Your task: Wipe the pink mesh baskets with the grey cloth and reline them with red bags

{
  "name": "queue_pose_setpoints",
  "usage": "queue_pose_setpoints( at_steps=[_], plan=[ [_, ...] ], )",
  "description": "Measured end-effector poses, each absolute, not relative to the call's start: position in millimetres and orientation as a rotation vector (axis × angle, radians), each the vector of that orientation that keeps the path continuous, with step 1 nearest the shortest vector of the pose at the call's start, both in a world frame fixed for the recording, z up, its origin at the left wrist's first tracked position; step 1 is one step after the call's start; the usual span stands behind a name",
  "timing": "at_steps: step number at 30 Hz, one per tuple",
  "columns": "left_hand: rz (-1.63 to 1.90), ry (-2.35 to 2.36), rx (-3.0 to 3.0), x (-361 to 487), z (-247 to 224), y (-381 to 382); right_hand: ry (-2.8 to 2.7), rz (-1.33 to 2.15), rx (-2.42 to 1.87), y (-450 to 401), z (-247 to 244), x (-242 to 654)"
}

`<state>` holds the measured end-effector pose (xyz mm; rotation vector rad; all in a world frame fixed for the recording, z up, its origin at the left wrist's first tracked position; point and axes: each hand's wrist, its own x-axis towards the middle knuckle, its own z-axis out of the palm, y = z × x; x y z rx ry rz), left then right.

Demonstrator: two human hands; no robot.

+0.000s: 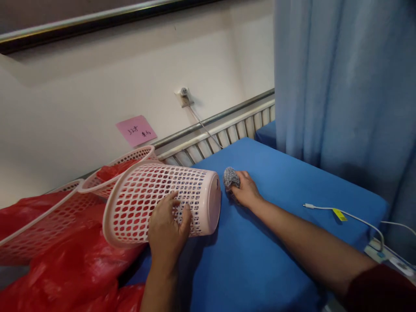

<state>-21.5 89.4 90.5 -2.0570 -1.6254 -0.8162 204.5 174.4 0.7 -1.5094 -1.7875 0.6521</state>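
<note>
A pink perforated plastic basket (139,203) lies on its side with its closed base towards the right. My left hand (169,223) is at the near side of this basket, fingers curved and thumb apart; whether it presses on the plastic I cannot tell. To the right of the base, my right hand (247,189) grips a crumpled grey speckled cloth (231,177) just over the blue surface (276,173). Part of the cloth is hidden inside the fingers.
More pink baskets (147,151) and red plastic bags (74,260) crowd the left. A white cable (320,208) with a yellow tag (339,214) lies on the right. Behind are a radiator (232,134), a wall plug (184,93), a pink note (136,131) and a blue curtain (344,86).
</note>
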Motion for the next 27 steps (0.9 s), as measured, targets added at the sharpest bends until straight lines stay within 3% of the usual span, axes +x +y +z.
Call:
queue_pose_setpoints(
  at_steps=[10, 17, 24, 27],
  plan=[
    [-0.750, -1.541, -2.004, -12.7, 84.5, 87.3, -1.997, 1.026, -1.220, 127.1, 5.9, 192.3],
    [-0.767, -1.499, -2.021, -16.7, 86.9, 87.4, -1.619, 0.526, -0.742, 126.4, 18.4, 195.7],
    [-0.775, -1.473, -2.038, -17.4, 88.0, 88.8, -1.603, 0.759, -1.288, 172.3, 2.9, 179.8],
    [-0.787, -1.464, -2.028, -16.8, 87.5, 89.2, -1.687, 0.868, -1.293, 165.9, -11.7, 180.3]
  ],
)
